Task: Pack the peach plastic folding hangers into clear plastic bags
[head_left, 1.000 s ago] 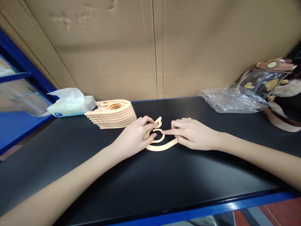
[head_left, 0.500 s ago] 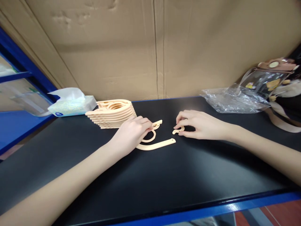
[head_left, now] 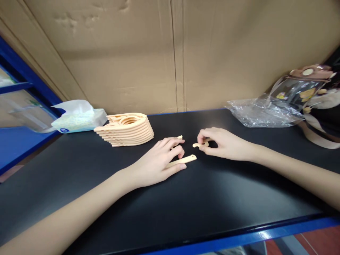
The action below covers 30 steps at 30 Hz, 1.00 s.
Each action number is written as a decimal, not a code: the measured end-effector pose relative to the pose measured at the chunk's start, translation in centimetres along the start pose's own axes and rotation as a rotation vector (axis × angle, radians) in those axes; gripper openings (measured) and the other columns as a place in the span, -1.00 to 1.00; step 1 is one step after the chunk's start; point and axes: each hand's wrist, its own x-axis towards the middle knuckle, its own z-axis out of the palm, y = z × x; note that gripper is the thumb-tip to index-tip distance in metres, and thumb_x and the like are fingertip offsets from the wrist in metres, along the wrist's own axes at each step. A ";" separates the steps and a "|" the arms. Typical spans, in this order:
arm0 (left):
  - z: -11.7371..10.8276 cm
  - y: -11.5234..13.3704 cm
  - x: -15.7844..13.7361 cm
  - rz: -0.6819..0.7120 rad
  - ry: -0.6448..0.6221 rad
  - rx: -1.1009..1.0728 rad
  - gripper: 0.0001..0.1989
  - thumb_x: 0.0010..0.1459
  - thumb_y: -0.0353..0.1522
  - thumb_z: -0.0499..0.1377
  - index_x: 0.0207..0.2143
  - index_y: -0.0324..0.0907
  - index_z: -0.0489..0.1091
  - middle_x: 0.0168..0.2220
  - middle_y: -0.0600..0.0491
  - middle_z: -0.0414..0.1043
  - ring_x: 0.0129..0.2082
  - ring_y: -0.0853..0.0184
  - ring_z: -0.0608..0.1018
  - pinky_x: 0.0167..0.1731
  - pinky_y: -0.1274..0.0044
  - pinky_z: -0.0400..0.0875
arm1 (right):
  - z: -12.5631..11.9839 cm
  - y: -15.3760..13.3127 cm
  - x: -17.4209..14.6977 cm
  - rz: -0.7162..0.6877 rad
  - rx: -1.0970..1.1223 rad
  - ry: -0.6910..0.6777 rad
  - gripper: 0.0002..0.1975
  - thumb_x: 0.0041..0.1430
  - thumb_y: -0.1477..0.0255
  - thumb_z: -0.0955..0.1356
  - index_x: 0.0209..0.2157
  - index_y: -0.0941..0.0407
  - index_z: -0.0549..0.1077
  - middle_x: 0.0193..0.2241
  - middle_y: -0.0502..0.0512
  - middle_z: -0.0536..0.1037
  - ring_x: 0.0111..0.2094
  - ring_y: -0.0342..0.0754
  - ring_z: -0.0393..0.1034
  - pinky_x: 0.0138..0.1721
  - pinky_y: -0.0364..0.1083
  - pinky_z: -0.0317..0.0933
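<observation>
A cream plastic hanger frame lies flat on the black table, mostly covered by my left hand. My left thumb runs along the near edge of its straight arm while the curled index finger rests on the far edge, so the arm sits between them. The other fingers reach over its far arm, whose tip shows beyond them. To the right, my right hand pinches a small cream hanger hook between thumb and fingers, its curved end pointing left. A gap separates hook and frame.
Behind my left hand stands a stack of cream hangers, with a tissue pack left of it. A clear plastic bag and a strapped bottle are at the back right. Cardboard closes off the back.
My left hand has moved right and nearer over the hanger frame, its fingers spreading from a closed hold across both arms. The hook in my right hand has turned a little and shifted slightly left.
</observation>
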 end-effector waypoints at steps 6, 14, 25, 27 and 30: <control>-0.3 -0.2 0.0 0.026 -0.012 -0.042 -0.83 0.35 -0.28 -0.03 -0.27 -0.14 0.26 0.13 -0.07 0.25 0.26 0.20 0.15 0.11 0.33 0.21 | 0.0 -0.7 -0.3 -0.011 0.059 -0.037 -0.82 0.33 0.40 0.13 -0.32 0.10 0.27 -0.49 -0.05 0.37 -0.49 -0.12 0.21 -0.40 -0.12 0.06; -0.4 0.0 0.3 0.031 0.031 -0.084 -0.86 0.36 -0.30 -0.06 -0.23 -0.14 0.22 -0.04 -0.09 0.34 0.24 0.21 0.19 0.07 0.36 0.28 | 0.4 -1.0 -0.2 -0.051 -0.025 -0.114 -0.67 0.37 0.39 0.05 -0.42 0.11 0.28 -0.47 0.02 0.40 -0.47 -0.10 0.25 -0.39 -0.10 0.05; -0.2 -0.1 0.2 0.041 0.023 -0.021 -0.82 0.37 -0.28 -0.07 -0.20 -0.16 0.25 0.13 -0.12 0.25 0.29 0.23 0.11 0.16 0.32 0.22 | 0.7 -1.3 -0.2 -0.037 -0.041 -0.153 -0.68 0.38 0.23 0.12 -0.42 0.08 0.20 -0.62 -0.12 0.24 -0.62 -0.18 0.12 -0.52 -0.14 -0.10; -0.2 -0.1 0.2 0.060 0.006 0.023 -0.79 0.37 -0.29 -0.07 -0.16 -0.16 0.30 0.17 -0.10 0.23 0.30 0.20 0.08 0.20 0.27 0.16 | 0.8 -1.3 -0.2 -0.040 -0.039 -0.151 -0.68 0.38 0.22 0.11 -0.41 0.08 0.21 -0.62 -0.12 0.23 -0.61 -0.17 0.13 -0.52 -0.14 -0.10; -0.1 -0.1 0.2 0.069 -0.003 0.050 -0.77 0.37 -0.30 -0.07 -0.15 -0.17 0.34 0.16 -0.09 0.25 0.31 0.20 0.06 0.23 0.26 0.14 | 0.8 -1.3 -0.3 -0.033 -0.030 -0.155 -0.67 0.39 0.21 0.09 -0.40 0.09 0.21 -0.60 -0.11 0.24 -0.59 -0.17 0.14 -0.51 -0.14 -0.08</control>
